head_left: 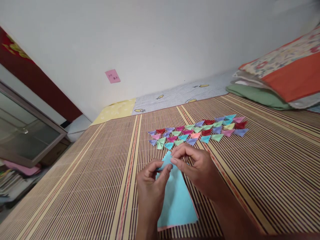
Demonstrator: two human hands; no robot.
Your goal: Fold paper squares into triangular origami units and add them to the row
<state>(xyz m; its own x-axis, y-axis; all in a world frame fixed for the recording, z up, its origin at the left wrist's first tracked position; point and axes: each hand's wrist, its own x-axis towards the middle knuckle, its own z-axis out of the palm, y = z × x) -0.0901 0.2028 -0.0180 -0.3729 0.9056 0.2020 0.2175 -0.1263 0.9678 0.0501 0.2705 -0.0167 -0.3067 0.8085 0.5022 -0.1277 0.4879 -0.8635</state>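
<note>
A small piece of light blue paper (167, 157), partly folded, is pinched between both hands. My left hand (152, 181) grips its left and lower side with thumb and fingers. From the right, my right hand (193, 165) pinches its edge near the top, and the fingertips hide part of the paper. Beneath the hands lies a larger light blue sheet (178, 203), with a pinkish edge showing along its right side and bottom. Just beyond, several small folded paper pieces (192, 141) in many colours stand in rows on the striped mat.
The striped bamboo mat (100, 180) covers the surface. Folded bedding (292, 76) is stacked at the far right. A checked cloth (172, 93) runs along the white wall, which bears a pink note (112, 76). A glass-fronted cabinet (27, 133) stands at the left.
</note>
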